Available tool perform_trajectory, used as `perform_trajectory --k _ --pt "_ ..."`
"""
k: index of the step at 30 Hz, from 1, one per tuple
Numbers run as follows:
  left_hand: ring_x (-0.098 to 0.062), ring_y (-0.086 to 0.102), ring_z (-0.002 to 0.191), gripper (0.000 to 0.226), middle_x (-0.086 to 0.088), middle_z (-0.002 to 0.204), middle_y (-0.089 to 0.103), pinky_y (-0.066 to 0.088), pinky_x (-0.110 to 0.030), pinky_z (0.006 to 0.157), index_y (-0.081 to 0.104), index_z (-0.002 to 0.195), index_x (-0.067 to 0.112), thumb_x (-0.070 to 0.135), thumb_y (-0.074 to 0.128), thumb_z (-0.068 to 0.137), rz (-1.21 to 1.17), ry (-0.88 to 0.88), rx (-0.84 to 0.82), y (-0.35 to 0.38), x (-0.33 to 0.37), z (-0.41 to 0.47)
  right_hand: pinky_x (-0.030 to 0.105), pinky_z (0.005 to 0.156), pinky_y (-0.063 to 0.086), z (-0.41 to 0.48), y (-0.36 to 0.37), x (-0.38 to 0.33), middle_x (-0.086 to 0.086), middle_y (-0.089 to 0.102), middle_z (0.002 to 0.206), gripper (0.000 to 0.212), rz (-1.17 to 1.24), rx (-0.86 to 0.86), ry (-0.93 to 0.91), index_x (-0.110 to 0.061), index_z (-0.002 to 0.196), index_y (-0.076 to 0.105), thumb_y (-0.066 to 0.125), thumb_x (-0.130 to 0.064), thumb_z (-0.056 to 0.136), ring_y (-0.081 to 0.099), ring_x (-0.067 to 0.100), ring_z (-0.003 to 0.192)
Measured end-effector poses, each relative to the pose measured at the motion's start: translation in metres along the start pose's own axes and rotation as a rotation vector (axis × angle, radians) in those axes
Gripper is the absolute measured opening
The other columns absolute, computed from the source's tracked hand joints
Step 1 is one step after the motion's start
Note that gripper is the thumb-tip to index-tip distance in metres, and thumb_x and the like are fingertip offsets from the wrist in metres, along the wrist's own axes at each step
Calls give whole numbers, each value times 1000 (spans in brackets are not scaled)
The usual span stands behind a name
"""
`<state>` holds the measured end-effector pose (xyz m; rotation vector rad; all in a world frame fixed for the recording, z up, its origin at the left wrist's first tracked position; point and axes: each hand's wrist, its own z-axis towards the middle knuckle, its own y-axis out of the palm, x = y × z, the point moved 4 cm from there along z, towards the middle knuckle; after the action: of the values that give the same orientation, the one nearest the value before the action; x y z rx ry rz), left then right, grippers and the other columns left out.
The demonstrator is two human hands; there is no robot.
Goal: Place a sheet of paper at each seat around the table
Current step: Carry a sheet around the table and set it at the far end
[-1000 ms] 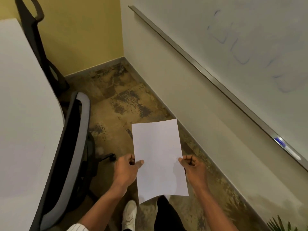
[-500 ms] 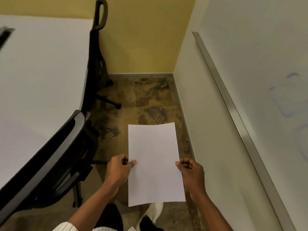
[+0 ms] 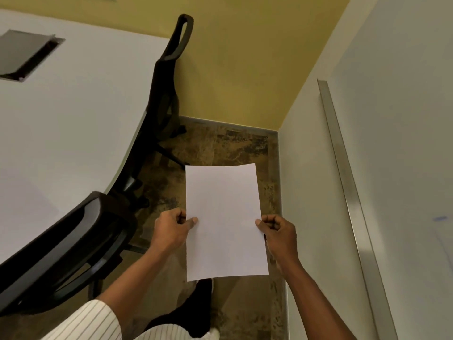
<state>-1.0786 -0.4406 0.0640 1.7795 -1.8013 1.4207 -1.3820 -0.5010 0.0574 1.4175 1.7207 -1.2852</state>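
Sheet of paper (image 3: pixel 224 222): one white sheet, blank on the visible face. It is held in the air in front of the person, long edges running away from them. It hangs over the floor (image 3: pixel 232 148) between table and right-hand wall, and does not touch the table.
Left hand (image 3: pixel 171 231): pinches the sheet's left edge about midway along. The thumb lies on the top face and the fingers are curled beneath.
Right hand (image 3: pixel 279 231): pinches the right edge opposite the left hand, thumb on top, fingers curled under.
Table (image 3: pixel 73 119): white top with a curved edge, left of the person and well apart from the sheet.
Cable hatch (image 3: pixel 24 55): the one container in view, a grey recessed box set in the tabletop at far left. Its lid is tilted up, with a dark gap along one side. Its contents cannot be seen.
Tabletop patch (image 3: pixel 22 202): a faint paler rectangle near the nearer seat. Whether it is a sheet cannot be told.
Nearer chair (image 3: pixel 61 253): black, its back against the table edge, just left of the left forearm.
Farther chair (image 3: pixel 169 82): black, tall back with a looped top, pushed in at the table's end by the yellow wall (image 3: pixel 245 57).
Whiteboard (image 3: pixel 404 119): on the right-hand wall, metal-framed, with a small blue mark (image 3: pixel 440 218).
Clothing: striped sleeve (image 3: pixel 93 322) on the left arm, and a dark shoe (image 3: pixel 201 290) below the sheet.
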Motion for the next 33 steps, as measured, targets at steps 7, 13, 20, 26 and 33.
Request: perform_trajectory --k 7,13,20,26,33 --pt "-38 75 89 22 -11 93 77 66 -54 83 75 94 9 30 78 99 -58 2 -14 12 64 80 38 89 66 90 19 -54 1 81 98 9 -35 6 -5 -22 98 80 86 -23 92 77 23 98" --pt "-18 75 85 17 2 99 77 63 -32 76 73 95 16 31 76 101 -77 22 3 5 110 136 31 84 63 160 51 -110 -6 81 95 8 -69 -34 -55 -28 95 78 86 -26 92 76 19 96" --pt "-19 73 80 18 1 91 75 55 -27 68 73 93 18 35 78 99 -129 -69 144 -27 128 187 39 83 66 231 107 -164 0 81 94 6 -113 -177 -83 -19 93 78 84 -19 94 77 23 92" --pt "-20 77 87 16 0 93 78 57 -25 69 76 93 20 35 79 98 -230 -168 298 -57 134 222 28 70 62 293 168 -205 -7 81 88 6 -182 -352 -122 -19 92 78 84 -19 95 77 17 85" --pt "-22 78 88 18 -2 93 80 65 -41 85 77 93 19 35 79 98 -340 -293 524 -73 163 250 20 63 57 362 240 -263 -17 79 87 7 -256 -631 -215 -22 92 77 80 -20 97 74 4 79"
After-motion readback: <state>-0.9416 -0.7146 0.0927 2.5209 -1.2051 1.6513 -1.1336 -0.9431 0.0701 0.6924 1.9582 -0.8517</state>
